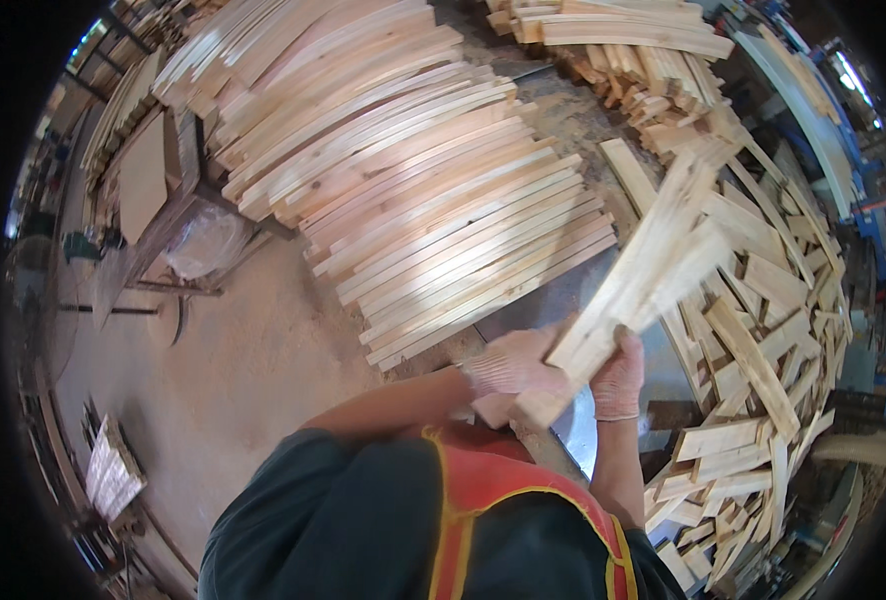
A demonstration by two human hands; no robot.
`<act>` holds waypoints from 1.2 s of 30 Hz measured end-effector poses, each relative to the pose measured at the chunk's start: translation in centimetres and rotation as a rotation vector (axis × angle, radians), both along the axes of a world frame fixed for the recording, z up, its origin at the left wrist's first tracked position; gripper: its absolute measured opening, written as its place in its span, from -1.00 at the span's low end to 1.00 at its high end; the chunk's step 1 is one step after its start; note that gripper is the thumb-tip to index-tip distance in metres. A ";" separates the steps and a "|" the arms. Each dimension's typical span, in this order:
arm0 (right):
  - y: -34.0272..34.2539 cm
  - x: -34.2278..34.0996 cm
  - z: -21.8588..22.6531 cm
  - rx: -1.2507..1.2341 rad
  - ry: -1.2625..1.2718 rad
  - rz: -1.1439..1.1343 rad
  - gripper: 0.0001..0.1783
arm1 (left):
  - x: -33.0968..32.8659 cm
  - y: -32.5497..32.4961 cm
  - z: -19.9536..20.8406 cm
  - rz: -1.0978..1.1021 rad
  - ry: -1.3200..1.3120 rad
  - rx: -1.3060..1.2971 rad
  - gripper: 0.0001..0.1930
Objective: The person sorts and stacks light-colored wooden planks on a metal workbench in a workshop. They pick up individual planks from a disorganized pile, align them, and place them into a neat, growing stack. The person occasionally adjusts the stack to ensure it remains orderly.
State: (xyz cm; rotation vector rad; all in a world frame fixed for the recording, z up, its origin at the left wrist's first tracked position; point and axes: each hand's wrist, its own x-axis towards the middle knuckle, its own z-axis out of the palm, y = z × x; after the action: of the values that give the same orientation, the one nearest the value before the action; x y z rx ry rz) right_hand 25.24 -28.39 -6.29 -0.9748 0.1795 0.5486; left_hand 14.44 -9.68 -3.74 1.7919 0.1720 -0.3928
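Two pale wooden boards (631,262), partly smeared by motion, slant away from me up to the right. Around their near end, on the left edge, my left hand (521,362) is closed, in a light knitted glove; its fingers are partly hidden. My right hand (619,378), gloved too, grips the right edge from below with its thumb against the wood. The boards overlap, one slightly askew on the other. Just beyond my hands is a grey metal surface (588,290), partly covered by the boards.
Long strips (463,235) lie side by side in a wide layer ahead and left. A heap of loose offcuts (753,350) fills the right side. More planks (623,40) are stacked at the far right. A metal-framed stand (195,180) stands at the left.
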 end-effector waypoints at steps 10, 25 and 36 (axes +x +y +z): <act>4.9 0.4 -6.5 -0.410 -0.138 0.573 -0.33 | -5.3 1.7 -3.7 0.105 -0.423 1.193 -0.43; -0.2 31.2 0.3 -2.153 -0.987 0.921 0.11 | 2.3 1.3 -4.1 0.137 -0.483 1.304 -0.35; -14.5 30.0 0.4 -1.737 -0.838 0.870 0.27 | 1.9 1.3 -2.9 0.060 -0.304 1.245 -0.45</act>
State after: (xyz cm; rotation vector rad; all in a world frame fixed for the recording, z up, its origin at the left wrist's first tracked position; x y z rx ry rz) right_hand 55.22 -42.91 -5.88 -2.9483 -0.7102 0.6500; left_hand 16.36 -8.34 -6.66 3.0257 0.2870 0.1029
